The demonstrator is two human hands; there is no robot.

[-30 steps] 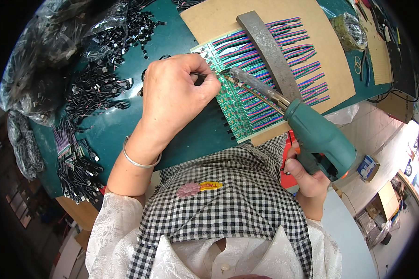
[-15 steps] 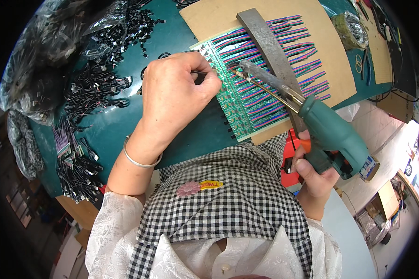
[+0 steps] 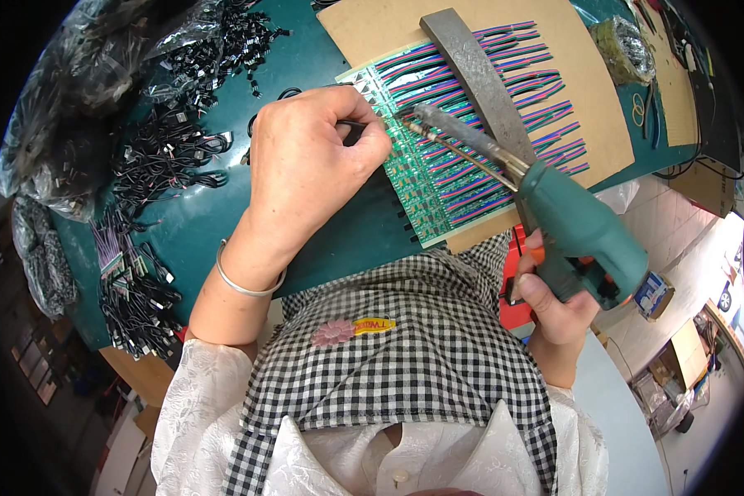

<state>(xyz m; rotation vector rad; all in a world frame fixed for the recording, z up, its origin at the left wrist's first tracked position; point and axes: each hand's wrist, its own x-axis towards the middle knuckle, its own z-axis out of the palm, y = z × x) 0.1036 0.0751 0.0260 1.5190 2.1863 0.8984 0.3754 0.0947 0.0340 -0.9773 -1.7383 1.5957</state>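
Observation:
My left hand (image 3: 306, 161) is closed in a pinch over the left edge of a green circuit board panel (image 3: 417, 186). A black cable (image 3: 351, 131) shows between its thumb and fingers; the end at the board is hidden by the fingertips. My right hand (image 3: 558, 312) grips the handle of a green soldering gun (image 3: 591, 236), one finger by its orange trigger. The gun's tip and thin feed tube reach the board just right of my left fingertips. Rows of red, blue, green and black wires (image 3: 463, 178) run from the panel toward the right.
A heavy metal bar (image 3: 475, 74) lies across the wires on a brown board (image 3: 587, 99). Bundles of black cables (image 3: 169, 153) lie at left on the green table (image 3: 202, 223), beside plastic bags (image 3: 66, 107). A tape roll (image 3: 624, 50) stands at the far right.
The soldering gun has shifted slightly left and away from me, its tip now nearer the board's left edge. My right hand moved with it; my left hand has barely moved.

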